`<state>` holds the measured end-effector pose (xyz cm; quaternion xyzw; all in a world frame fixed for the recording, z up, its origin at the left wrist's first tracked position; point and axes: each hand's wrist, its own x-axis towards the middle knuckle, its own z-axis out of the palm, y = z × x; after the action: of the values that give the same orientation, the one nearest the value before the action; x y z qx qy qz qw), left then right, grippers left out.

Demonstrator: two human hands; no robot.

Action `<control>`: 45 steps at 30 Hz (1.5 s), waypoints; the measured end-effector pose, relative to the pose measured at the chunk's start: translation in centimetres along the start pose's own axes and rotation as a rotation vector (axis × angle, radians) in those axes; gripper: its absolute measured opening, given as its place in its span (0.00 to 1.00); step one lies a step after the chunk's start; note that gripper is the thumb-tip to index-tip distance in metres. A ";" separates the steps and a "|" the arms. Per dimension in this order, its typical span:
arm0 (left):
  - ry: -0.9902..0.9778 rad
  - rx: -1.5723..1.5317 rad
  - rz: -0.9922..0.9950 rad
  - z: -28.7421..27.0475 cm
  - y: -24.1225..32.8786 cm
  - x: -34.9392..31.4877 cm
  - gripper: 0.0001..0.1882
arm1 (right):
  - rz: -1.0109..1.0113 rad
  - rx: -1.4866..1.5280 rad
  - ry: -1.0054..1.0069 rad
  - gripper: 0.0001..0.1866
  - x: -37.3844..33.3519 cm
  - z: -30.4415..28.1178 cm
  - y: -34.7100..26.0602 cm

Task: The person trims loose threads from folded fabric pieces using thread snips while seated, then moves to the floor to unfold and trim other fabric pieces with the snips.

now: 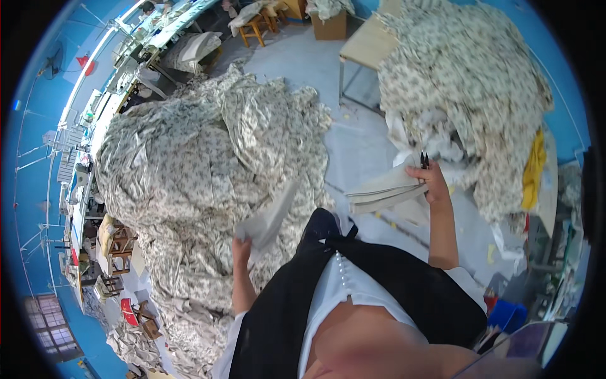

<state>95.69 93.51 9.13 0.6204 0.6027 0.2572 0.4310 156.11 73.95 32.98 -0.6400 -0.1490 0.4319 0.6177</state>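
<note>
Fingers of the left hand [241, 249] close on the end of a blurred pale cloth piece [271, 218] above the big printed fabric heap [183, 158]. Right of that heap, the right hand [435, 183] grips a stack of flat cloth panels [385, 192] by one end, probably keeping layers together, with black two-pointed snips [424, 163] apparently tucked in for handiness. The heap looks soft, crumpled, slightly glossy; the panels, matte and straight-edged.

cloth stack [386, 192]: off-white | fabric heap [170, 158]: cream, small greyish motifs | shirt [360, 292]: white | wall [36, 252]: blue | bucket [507, 314]: blue
</note>
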 end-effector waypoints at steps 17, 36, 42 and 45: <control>0.329 -0.736 -0.312 2.8 32.6 70.5 0.16 | -0.132 0.189 -0.028 0.19 72.5 24.5 -28.2; 0.529 -1.382 -0.060 -13.3 47.7 138.2 0.17 | -0.022 0.137 -0.367 0.23 143.2 81.3 -43.3; 0.631 -1.294 0.023 -24.8 50.2 168.2 0.12 | 0.063 0.063 -0.306 0.27 156.1 92.5 -46.3; 0.624 -1.269 0.023 -32.5 50.1 183.7 0.11 | -0.022 0.122 -0.284 0.26 162.5 99.0 -46.7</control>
<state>120.76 283.82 30.81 0.1531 0.4252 0.7293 0.5137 193.85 266.14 29.48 -0.5323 -0.2153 0.5195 0.6328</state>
